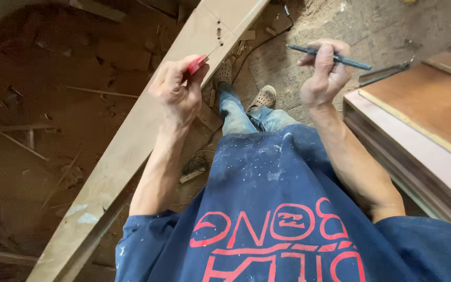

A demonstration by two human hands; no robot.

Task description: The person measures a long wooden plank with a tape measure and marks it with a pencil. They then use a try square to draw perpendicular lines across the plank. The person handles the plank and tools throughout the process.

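Left hand [177, 91] of mine pinching a small red flat marker [198, 63] above the long pale wooden plank [131, 141], right hand [323, 73] closed round a slim dark pencil [330, 57], raised beside stacked brown boards [424, 115]

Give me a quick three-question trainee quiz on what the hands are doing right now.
1. True or false: the right hand holds a dark pencil.
2. What does the left hand pinch? A) red marker cap B) chisel C) screw
3. The long wooden plank lies on which side of the person's legs?

Key: 1 true. 2 A. 3 The person's left.
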